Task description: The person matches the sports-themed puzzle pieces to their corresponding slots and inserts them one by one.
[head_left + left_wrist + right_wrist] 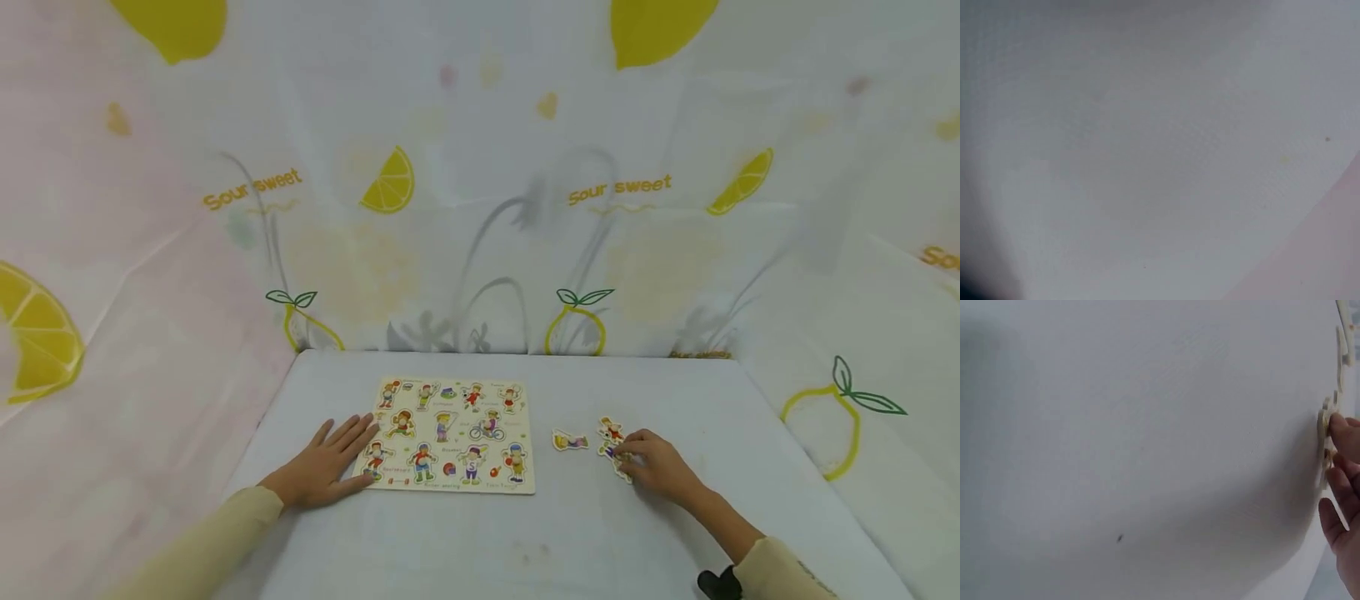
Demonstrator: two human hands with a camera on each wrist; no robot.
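A wooden picture puzzle board (465,429) printed with sports figures lies flat on the table. My left hand (322,467) rests on its left edge, fingers straight and spread. To the right of the board, my right hand (660,468) pinches a figure-shaped puzzle piece (617,463), partly hidden by the fingertips. In the right wrist view, the thumb and fingers (1342,487) touch the pale edge of that piece (1324,434) at the right border. Just beyond it lies a red-topped puzzle piece (611,428). Another puzzle piece (570,440) lies between board and hand.
A white cloth covers the table (450,550). Behind it hangs a lemon-print curtain (480,250), which also closes in both sides. The left wrist view shows only white cloth (1147,156) and a pink patch (1322,250).
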